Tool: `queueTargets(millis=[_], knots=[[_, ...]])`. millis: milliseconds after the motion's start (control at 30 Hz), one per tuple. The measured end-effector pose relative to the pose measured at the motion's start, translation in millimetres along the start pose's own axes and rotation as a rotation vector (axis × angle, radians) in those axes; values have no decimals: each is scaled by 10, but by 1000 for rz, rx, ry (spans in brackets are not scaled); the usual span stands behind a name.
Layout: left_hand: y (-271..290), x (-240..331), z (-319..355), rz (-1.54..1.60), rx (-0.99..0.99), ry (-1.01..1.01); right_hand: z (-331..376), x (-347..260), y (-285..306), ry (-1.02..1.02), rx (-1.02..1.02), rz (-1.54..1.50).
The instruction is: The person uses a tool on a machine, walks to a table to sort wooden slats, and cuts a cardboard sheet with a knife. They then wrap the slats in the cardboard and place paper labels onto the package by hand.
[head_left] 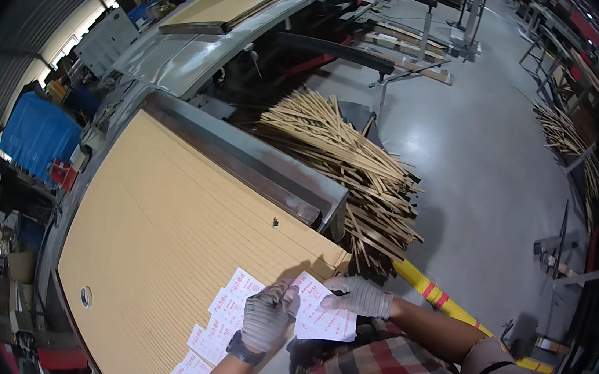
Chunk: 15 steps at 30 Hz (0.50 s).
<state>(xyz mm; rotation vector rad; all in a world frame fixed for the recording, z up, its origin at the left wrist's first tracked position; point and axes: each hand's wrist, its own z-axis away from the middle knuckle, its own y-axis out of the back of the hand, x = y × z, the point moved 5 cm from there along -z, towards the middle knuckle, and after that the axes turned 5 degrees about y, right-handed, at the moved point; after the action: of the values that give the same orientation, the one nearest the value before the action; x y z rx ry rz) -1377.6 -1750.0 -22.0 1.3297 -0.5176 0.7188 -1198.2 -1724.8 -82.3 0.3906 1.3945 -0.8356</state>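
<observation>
Slip (325,314), thin and limp: my gloved left hand (266,315) and right hand (361,296) pinch its edges over the bench (160,245).

Paper slips (212,339) cut off at lower edge, print too small

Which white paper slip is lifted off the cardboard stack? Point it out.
The large slip held between both gloved hands, left hand and right hand, at the stack's near corner. The other slips lie flat in a row on the cardboard.
</observation>
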Motion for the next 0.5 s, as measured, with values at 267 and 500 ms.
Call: queueTargets(millis=[267, 500], knots=[[355, -565, -532, 353, 252, 291, -24, 257, 374, -176, -161, 102], [429, -470, -560, -535, 448, 83, 62, 47, 548, -267, -124, 195]])
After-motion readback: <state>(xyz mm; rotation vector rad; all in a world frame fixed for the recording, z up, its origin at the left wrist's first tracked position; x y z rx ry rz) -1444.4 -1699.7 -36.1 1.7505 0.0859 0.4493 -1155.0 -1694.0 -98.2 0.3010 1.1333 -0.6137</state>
